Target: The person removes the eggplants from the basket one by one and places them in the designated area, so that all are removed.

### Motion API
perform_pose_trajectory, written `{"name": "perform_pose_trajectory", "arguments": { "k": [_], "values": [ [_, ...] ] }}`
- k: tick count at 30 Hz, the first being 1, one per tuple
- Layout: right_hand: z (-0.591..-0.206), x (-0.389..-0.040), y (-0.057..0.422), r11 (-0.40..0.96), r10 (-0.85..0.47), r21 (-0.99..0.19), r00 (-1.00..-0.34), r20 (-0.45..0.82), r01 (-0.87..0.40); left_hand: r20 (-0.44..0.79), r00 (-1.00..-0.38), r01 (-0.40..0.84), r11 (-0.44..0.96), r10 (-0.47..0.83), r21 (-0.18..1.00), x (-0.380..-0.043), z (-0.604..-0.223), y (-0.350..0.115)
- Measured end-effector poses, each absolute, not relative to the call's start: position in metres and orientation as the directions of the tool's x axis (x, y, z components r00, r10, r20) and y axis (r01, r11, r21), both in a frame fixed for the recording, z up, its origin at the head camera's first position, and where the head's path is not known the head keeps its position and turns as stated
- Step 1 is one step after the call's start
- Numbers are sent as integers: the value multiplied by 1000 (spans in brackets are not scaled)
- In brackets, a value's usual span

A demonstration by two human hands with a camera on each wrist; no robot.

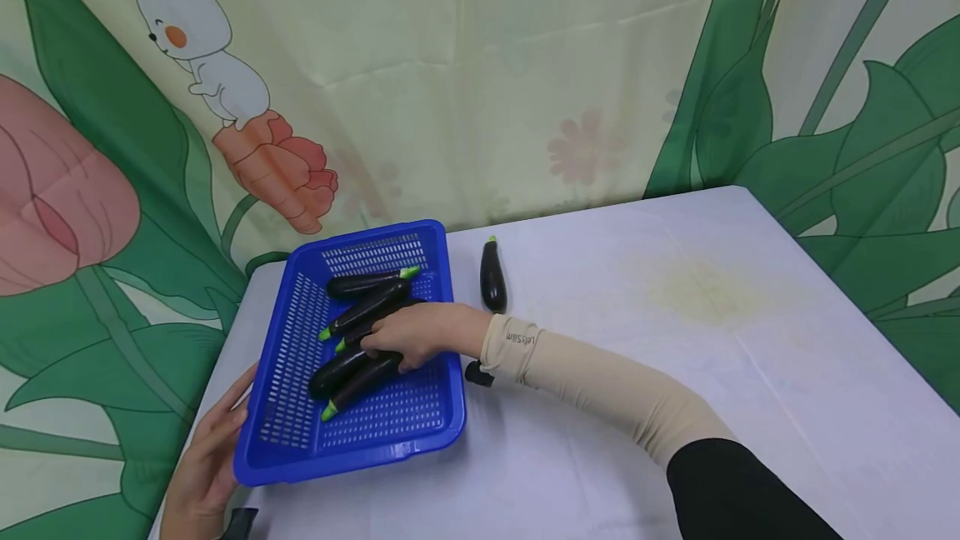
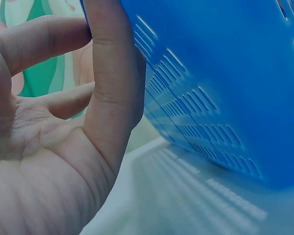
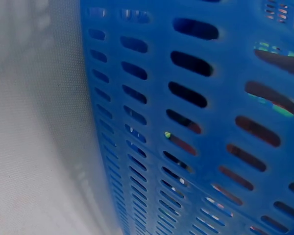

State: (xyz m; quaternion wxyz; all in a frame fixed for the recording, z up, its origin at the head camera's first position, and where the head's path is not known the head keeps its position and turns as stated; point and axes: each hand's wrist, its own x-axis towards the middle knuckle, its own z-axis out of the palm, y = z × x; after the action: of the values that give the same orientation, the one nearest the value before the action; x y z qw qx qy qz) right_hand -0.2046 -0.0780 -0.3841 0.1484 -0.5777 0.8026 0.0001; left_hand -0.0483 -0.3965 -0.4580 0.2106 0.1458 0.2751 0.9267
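My right hand [image 1: 420, 333] reaches over the right rim into a blue slotted plastic basket [image 1: 247, 440]. Its curled fingers grip an eggplant [image 1: 367, 382] in the middle of the pile; the palm side is hidden from above. Several more dark, glossy eggplants with green stem ends lie around it, one eggplant [image 1: 367, 309] just beyond the fingers and another eggplant [image 1: 363, 284] near the far end. My left hand [image 1: 212, 448] touches the outside of the basket's left wall, fingers fairly straight along it, as the left wrist view shows this hand [image 2: 110, 83] against the blue wall [image 2: 201, 58].
One eggplant [image 1: 492, 277] lies on the white tablecloth [image 1: 600, 273] right of the basket, beyond my right forearm. A printed curtain [image 1: 480, 90] hangs behind the table. In the right wrist view the slotted basket wall [image 3: 152, 112] fills most of the picture.
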Motion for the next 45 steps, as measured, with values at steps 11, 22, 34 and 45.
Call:
{"name": "perform_pose_trajectory", "arguments": {
  "k": [11, 22, 34, 45],
  "values": [
    [-388, -204, -78, 313, -937, -175, -273, -218, -934, 151, -865, -319, -758, 478, 569, -48, -458, -397],
    [-382, -200, -74, 309, -944, -194, -275, -185, -931, 154, -865, -315, -754, 478, 576, -49, -456, -397],
    [-369, -197, -65, 318, -947, -299, -289, -138, -900, 154, -866, -311, -753, 476, 580, -49, -457, -398],
    [-356, -196, -48, 308, -948, -417, -313, -58, -855, 159, -864, -309, -752, 478, 582, -50, -457, -397]
  ]
}}
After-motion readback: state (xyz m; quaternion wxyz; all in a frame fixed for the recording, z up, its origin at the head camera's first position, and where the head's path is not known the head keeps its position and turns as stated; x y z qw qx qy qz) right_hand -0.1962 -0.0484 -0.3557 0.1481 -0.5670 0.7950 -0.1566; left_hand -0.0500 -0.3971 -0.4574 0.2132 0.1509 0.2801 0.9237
